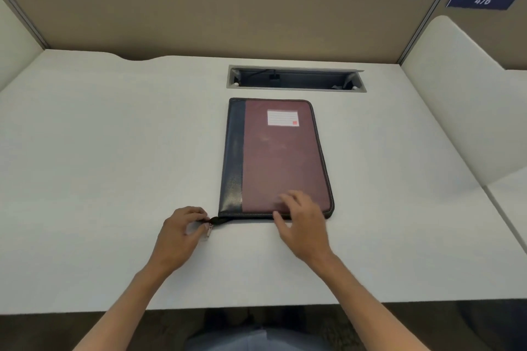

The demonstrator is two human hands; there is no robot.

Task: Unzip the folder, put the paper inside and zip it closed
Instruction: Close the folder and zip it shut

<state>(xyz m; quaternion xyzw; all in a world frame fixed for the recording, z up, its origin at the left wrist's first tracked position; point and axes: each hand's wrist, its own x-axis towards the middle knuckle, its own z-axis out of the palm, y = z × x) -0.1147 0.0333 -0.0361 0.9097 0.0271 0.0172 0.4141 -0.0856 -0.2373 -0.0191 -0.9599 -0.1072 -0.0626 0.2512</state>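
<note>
A maroon folder [281, 159] with a black spine strip and a white label lies flat and closed on the white desk [114, 151]. Its zipper tail sticks out past the near left corner, and my left hand [182, 234] pinches the zipper pull [211, 225] there. My right hand [302, 222] rests with spread fingers on the folder's near edge, pressing it down. No paper shows anywhere in view.
An open cable tray slot [296, 78] is sunk in the desk just behind the folder. A tan partition [228, 14] closes the back, with side dividers left and right [456, 88]. The desk's front edge runs close to my body.
</note>
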